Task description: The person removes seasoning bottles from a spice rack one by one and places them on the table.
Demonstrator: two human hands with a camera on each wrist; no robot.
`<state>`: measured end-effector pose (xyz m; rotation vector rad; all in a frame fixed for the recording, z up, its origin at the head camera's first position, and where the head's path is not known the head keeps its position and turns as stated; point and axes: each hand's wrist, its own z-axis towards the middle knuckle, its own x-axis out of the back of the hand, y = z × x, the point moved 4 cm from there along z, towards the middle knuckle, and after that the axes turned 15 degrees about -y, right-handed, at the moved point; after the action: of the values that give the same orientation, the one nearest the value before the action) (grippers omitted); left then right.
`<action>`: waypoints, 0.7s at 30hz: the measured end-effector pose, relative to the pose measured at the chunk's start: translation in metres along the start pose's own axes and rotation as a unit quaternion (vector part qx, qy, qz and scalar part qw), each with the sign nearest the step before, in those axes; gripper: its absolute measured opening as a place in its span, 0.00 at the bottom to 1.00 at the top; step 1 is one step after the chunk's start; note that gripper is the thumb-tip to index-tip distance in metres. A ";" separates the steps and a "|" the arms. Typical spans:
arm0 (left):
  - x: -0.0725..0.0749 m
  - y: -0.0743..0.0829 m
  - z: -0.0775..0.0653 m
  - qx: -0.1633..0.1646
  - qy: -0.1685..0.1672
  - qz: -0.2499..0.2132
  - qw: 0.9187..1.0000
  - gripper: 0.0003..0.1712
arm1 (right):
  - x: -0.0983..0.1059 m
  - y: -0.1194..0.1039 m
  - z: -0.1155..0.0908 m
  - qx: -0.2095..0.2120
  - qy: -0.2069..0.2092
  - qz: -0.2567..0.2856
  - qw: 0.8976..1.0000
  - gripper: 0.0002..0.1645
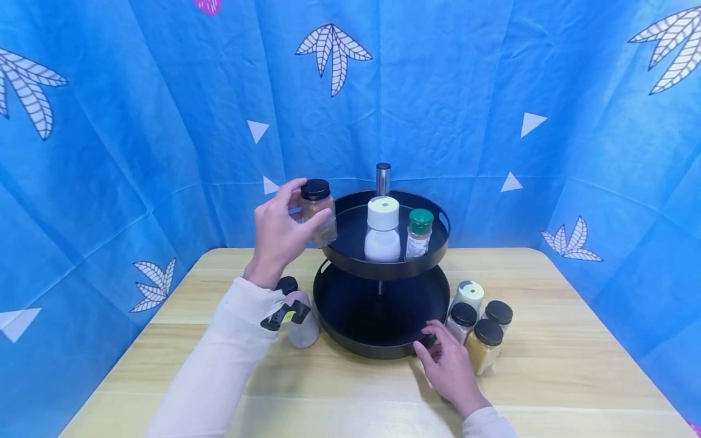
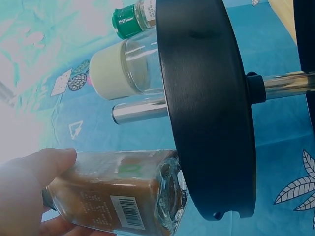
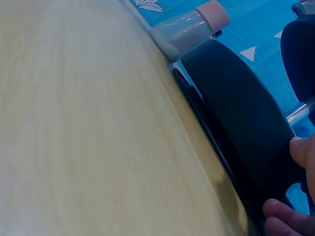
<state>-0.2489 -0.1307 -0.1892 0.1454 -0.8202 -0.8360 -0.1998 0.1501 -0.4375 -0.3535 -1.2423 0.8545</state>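
Head view: my left hand point(image 1: 280, 230) grips a near-upright jar point(image 1: 317, 205) left of the upper tray point(image 1: 378, 270); right hand point(image 1: 448, 368) half-curls by lower tray point(image 1: 372, 350), grip unclear.

Two trays stacked mid-tabletop point(image 1: 339, 401): upper tray point(image 1: 350, 265) over lower tray point(image 1: 378, 351), post point(image 1: 383, 182) rising above the upper one. On upper: big bottle point(image 1: 383, 240) in front of the post, small bottle point(image 1: 418, 237) to its right. Held jar point(image 1: 317, 213), in left hand point(image 1: 282, 228), sits at upper's left rim; contact unclear. Right hand point(image 1: 448, 368) at lower's front-right rim. Left of lower: side bottle point(image 1: 303, 331), lidded container point(image 1: 287, 284) behind it. Right of lower, a cluster: capped bottle point(image 1: 471, 294) at back, front jar point(image 1: 485, 348) nearest, left jar point(image 1: 462, 317) and right jar point(image 1: 499, 312) between. Curtain point(image 1: 449, 91) behind and both sides.
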 end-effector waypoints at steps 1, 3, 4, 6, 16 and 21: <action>0.001 0.000 -0.001 0.000 0.002 0.001 1.000 0.34 | 0.000 0.000 0.000 0.000 0.000 0.001 1.000 0.16; 0.003 -0.001 -0.001 -0.001 0.004 0.004 1.000 0.34 | 0.000 0.000 0.000 0.001 0.001 0.002 1.000 0.16; 0.003 -0.002 -0.002 -0.001 0.005 0.005 1.000 0.33 | 0.000 0.000 0.000 0.002 0.002 0.002 1.000 0.16; 0.005 -0.003 -0.003 0.001 0.005 0.008 1.000 0.33 | 0.000 0.000 0.000 0.003 0.004 0.001 1.000 0.16; 0.012 -0.009 -0.008 0.013 0.007 0.001 1.000 0.34 | 0.000 0.000 0.000 -0.001 0.000 0.003 1.000 0.16; 0.014 -0.013 -0.012 0.014 0.012 0.006 1.000 0.34 | 0.000 -0.001 0.000 -0.003 -0.002 0.004 1.000 0.16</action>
<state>-0.2428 -0.1515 -0.1946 0.1735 -0.8101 -0.8102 -0.1993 0.1498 -0.4370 -0.3614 -1.2472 0.8585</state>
